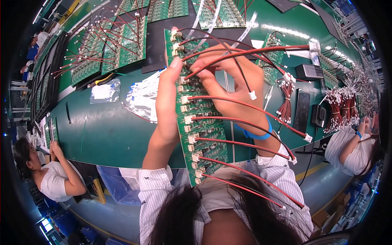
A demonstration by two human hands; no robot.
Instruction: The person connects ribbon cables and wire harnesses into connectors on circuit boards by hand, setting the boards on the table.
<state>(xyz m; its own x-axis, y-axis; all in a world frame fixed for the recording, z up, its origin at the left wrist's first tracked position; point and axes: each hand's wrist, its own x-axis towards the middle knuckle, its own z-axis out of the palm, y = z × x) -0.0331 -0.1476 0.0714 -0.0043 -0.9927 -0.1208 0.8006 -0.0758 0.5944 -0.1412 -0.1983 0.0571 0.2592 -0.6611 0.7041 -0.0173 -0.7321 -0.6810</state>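
Upright before me stands a long green circuit board (210, 149), with a row of small white sockets down its left edge. My left hand (166, 104) grips the board by that edge, thumb near the upper sockets. Red-and-black wire leads (249, 143) are plugged into several sockets and stick out to the right, each ending in a white plug. With bent fingers my right hand (241, 83) pinches one wire lead (216, 62) close to the upper sockets. The lead's inner end is partly hidden by my fingers, so I cannot tell if it is seated.
Wired circuit boards (122, 47) lie at the back left on the green table (106, 139). Nearer are a plastic bag (105, 92) and a pile of white strips (141, 98). Bundled wire leads (343, 108) and a black box (309, 72) lie right. Co-workers sit on both sides.
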